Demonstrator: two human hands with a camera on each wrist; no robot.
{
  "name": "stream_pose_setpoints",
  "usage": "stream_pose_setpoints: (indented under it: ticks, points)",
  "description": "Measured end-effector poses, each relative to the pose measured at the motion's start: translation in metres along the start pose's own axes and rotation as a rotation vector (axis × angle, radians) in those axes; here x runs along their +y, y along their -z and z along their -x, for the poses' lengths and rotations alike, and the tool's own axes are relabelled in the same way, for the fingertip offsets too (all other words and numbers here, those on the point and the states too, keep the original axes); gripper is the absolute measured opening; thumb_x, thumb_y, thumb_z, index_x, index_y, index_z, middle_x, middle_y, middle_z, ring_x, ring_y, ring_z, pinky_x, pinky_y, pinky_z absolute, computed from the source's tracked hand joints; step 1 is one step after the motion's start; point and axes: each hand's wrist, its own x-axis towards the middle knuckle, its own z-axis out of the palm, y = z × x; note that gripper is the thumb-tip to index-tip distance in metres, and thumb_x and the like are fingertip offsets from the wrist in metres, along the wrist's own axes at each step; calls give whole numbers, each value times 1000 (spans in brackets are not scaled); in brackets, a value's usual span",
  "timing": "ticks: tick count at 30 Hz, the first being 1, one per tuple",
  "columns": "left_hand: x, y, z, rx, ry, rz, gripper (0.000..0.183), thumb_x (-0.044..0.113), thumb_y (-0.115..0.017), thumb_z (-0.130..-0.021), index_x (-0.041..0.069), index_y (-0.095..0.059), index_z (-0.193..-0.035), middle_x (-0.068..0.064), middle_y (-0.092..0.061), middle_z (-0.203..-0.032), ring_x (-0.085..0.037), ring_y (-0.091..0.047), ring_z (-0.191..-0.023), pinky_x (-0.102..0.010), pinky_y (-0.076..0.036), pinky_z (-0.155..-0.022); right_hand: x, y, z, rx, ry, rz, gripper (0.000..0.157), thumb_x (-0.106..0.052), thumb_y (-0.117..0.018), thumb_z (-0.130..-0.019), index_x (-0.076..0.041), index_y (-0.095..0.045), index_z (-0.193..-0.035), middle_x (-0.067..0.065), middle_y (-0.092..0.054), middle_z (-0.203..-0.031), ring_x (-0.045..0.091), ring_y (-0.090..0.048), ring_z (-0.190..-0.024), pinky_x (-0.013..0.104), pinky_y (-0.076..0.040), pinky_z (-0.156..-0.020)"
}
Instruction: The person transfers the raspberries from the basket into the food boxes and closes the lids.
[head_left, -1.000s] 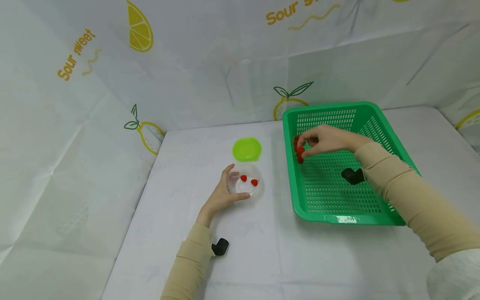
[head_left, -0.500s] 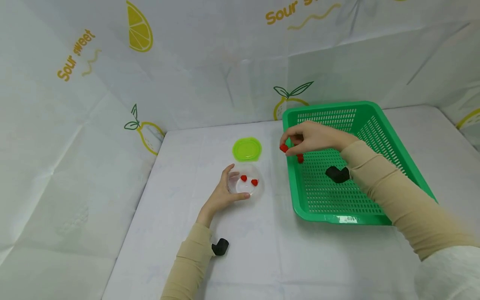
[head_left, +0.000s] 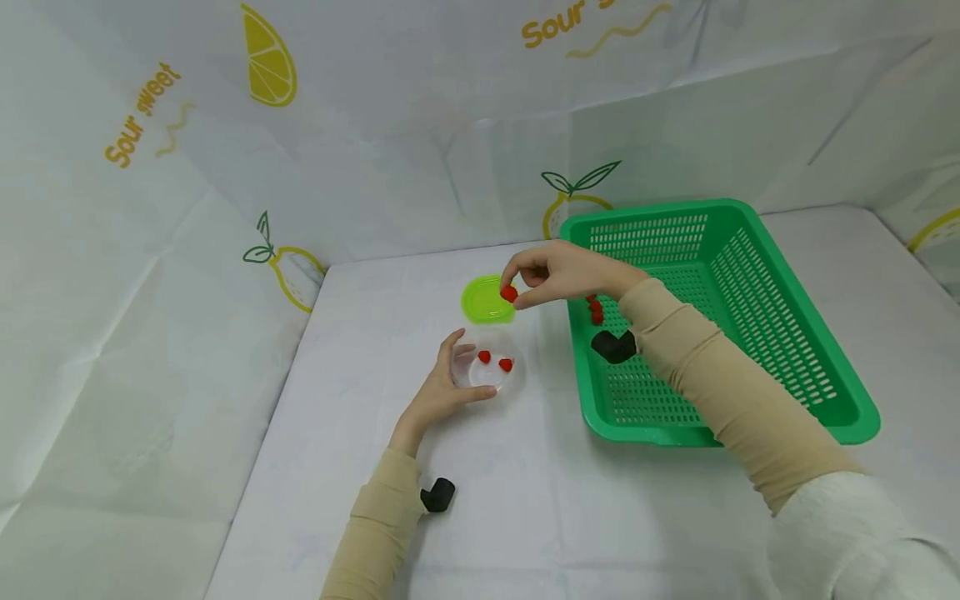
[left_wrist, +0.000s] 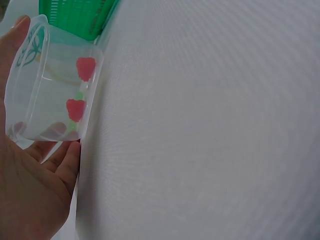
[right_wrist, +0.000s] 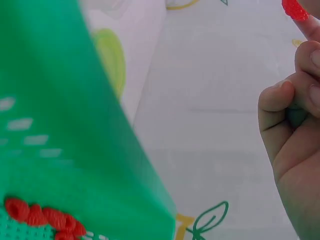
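Note:
A clear plastic tub [head_left: 491,385] stands on the white table with two raspberries [left_wrist: 86,69] inside. Round its left side curve the fingers and thumb of my left hand [head_left: 438,397], gripping it. My right hand [head_left: 558,272] pinches one raspberry [head_left: 509,293] between thumb and fingertip, above the lime-green lid [head_left: 482,302]. That same held raspberry shows at the top corner of the right wrist view. Several more raspberries [right_wrist: 54,218] lie along the left side of the green basket [head_left: 587,392].
The basket takes up the right side of the table, its raised rim beside my right forearm. The lid lies flat just behind the tub. A white cloth with printed lemons [head_left: 294,279] hangs at the back and left.
My right hand has lifted a raspberry out of the basket and carried it left over the rim to the lid. My left hand stays on the tub.

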Motion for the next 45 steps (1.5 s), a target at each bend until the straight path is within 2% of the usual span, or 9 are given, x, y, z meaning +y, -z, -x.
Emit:
stream_pose_setpoints:
  ticks: [11,23,24,30,34,36,40,43,45]
  points:
    - [-1,1,0,-23,-21,39,105,43,-82,-67,42,-9,-143,8,-38,-142,-18,-30,-137,-55,-21,-113,2,-17,-35,-5,-24,-170,22,-25,-71,-82,-21,-66,-104,1,-43,-68,14,-39,-62,25,-36,-59]
    - [1,1,2,-18,-40,38,106,44,-81,-66,40,-9,-144,7,-39,-142,-18,-31,-137,-55,-23,-112,15,-35,-54,-6,-25,-318,25,-21,-70,-82,-15,-66,-106,0,-44,-68,14,-41,-62,25,-37,-60]
    - [5,2,4,-28,-31,39,106,42,-81,-68,38,-9,-145,5,-38,-143,-19,-30,-137,-55,-22,-112,14,-36,-53,-9,-33,-323,25,-19,-69,-83,-14,-66,-107,0,-44,-68,14,-41,-62,25,-37,-60]
    - [30,9,17,-83,1,46,103,29,-78,-75,25,-6,-148,-6,-32,-149,-23,-26,-140,-53,-19,-114,20,-44,-60,-95,-52,-266,24,-18,-68,-84,-13,-65,-107,-1,-43,-65,15,-39,-60,23,-33,-55]
    - [31,10,17,-81,-3,34,102,29,-77,-75,25,-6,-148,-6,-33,-149,-24,-26,-140,-53,-20,-114,23,-50,-65,-166,-70,-211,24,-18,-68,-83,-12,-64,-105,-3,-43,-62,11,-37,-56,22,-30,-52]
    - [29,10,16,-77,-7,37,102,29,-77,-75,24,-6,-148,-6,-33,-148,-24,-27,-140,-53,-21,-113,25,-53,-66,-195,-90,-194,24,-17,-68,-83,-11,-64,-105,-3,-43,-61,11,-37,-55,21,-31,-52]
    - [14,6,8,-57,-5,48,103,30,-79,-73,31,-8,-147,0,-35,-146,-21,-29,-139,-53,-20,-114,32,-57,-67,-246,-150,-145,25,-17,-68,-83,-9,-62,-105,-3,-44,-62,11,-39,-57,20,-33,-54]
    - [2,3,2,-37,-10,42,104,34,-81,-70,36,-10,-145,5,-37,-144,-18,-30,-138,-52,-22,-114,36,-59,-66,-278,-194,-102,25,-18,-67,-83,-10,-62,-106,-3,-45,-66,13,-41,-61,20,-35,-56]
    - [-1,3,1,-26,-19,33,105,38,-81,-68,37,-11,-145,7,-38,-143,-17,-31,-137,-52,-23,-113,38,-60,-66,-291,-208,-78,25,-20,-66,-84,-11,-62,-106,-2,-46,-70,16,-43,-66,21,-37,-58]
